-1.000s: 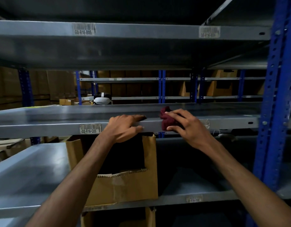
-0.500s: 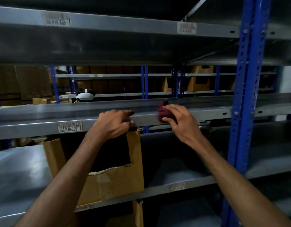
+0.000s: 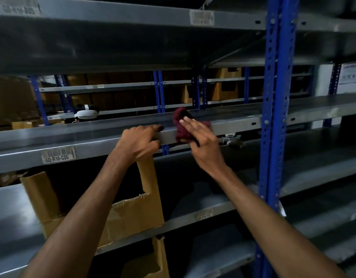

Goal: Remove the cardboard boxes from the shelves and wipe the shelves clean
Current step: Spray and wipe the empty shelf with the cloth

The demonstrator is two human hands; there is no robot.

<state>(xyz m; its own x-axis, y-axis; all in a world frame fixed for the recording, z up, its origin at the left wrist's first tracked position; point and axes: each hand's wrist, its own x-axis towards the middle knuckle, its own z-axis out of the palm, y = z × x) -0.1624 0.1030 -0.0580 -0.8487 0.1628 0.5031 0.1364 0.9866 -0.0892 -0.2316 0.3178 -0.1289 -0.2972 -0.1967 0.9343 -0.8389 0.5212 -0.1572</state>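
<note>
Cardboard box (image 3: pixel 133 209), brown with a torn, cut-out front, stands on the lower grey shelf (image 3: pixel 209 215) at left of centre, directly under the left forearm; a second carton (image 3: pixel 153 259) shows on the level beneath it. Above the box runs the middle shelf (image 3: pixel 233 125), whose front lip carries a label (image 3: pixel 57 155) reading G0-R16-C05. On that lip the left hand (image 3: pixel 140 142) rests, fingers laid over the top edge and thumb against the front face. Just beside it, the right hand (image 3: pixel 201 139) presses a dark red cloth (image 3: pixel 182 127) against the same edge with fingers fairly straight and slightly spread; the cloth bunches over the lip and hangs a little below it. A blue perforated upright (image 3: pixel 273 117) stands to the right of the cloth, blocking a straight run along the shelf into the next bay. The top shelf (image 3: pixel 113 15) hangs close overhead. On the middle shelf, far left and toward the back, lies a white headset-like object (image 3: pixel 86 114). Through the open back, further racks hold more brown boxes (image 3: pixel 225 91). Small white wiring (image 3: pixel 230 137) hangs beneath the middle shelf, right of the hands.
</note>
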